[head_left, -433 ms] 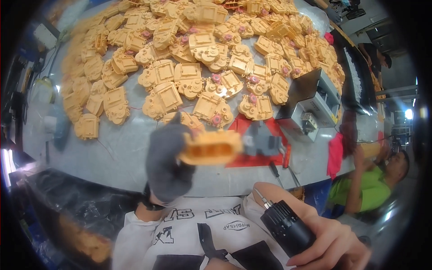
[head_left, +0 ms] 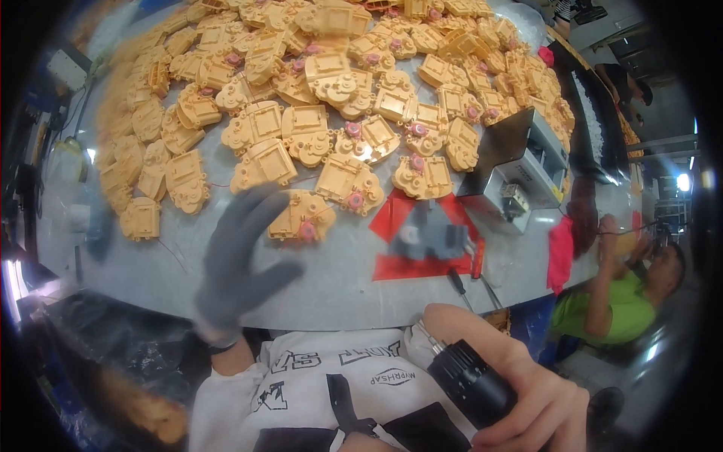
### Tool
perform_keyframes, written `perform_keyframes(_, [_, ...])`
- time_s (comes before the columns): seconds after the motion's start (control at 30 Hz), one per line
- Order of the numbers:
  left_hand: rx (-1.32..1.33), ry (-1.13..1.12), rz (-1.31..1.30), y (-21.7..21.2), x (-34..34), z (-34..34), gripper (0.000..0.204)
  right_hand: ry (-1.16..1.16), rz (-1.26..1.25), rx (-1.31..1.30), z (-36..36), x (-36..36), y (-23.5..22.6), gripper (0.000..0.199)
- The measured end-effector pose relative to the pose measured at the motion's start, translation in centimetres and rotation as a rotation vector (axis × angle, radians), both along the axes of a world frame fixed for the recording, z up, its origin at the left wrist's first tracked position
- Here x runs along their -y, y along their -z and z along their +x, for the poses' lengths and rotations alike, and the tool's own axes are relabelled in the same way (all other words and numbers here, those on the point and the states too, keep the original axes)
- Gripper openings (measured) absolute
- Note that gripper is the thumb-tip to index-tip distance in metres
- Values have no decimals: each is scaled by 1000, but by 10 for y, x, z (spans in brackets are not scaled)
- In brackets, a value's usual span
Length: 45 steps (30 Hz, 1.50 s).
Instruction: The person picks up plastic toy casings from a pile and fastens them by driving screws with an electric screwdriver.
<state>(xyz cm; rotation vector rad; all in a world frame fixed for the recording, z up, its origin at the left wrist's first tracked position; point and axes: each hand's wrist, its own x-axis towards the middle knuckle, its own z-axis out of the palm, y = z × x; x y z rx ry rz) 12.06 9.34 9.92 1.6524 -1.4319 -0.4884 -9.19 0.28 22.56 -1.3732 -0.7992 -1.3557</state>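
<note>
Grey-gloved left hand (head_left: 237, 264) hovers with fingers (head_left: 252, 207) spread wide, empty, just beside an orange plastic part (head_left: 301, 215) near the bench's (head_left: 339, 290) front edge. Right hand (head_left: 538, 407) grips a black screwdriver (head_left: 471, 380).

A pale grey worktable (head_left: 339, 290) fills most of the view, its near edge curving across the middle. On its right side stands a small grey metal machine (head_left: 520, 169) with a dark sloping panel, beside a red mat (head_left: 399, 218). Far right, a bright lamp (head_left: 683, 181) glares. Near right, a co-worker in a green shirt (head_left: 614, 313) sits beside the table. Dark plastic sheeting (head_left: 113, 346) hangs below the table, near left.
</note>
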Motion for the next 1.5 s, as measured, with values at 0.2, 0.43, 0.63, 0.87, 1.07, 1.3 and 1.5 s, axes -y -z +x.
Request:
perform_keyframes(0.2, [586,-95,213,50,28,-41,61,194,75,-297,-66,35,29,35])
perform_keyframes(0.43, [-236,-138,-184,27,31,-64,65,487,598,-249,-104,37,82,39])
perform_keyframes(0.63, [-494,100,-174,66,95,-133,57,704,853,-311,-117,40,97,42])
perform_keyframes(0.87, [-119,206,-287,90,95,-131,47,806,831,-267,-143,62,94,42])
perform_keyframes(1.07, [72,252,-82,74,93,-120,47,1114,789,-256,-108,126,90,35])
perform_keyframes(1.3, [27,308,-36,74,81,-113,54,1187,781,-358,-76,154,100,33])
perform_keyframes(1.5, [10,371,-97,89,76,-112,61,1016,800,-497,-83,129,100,36])
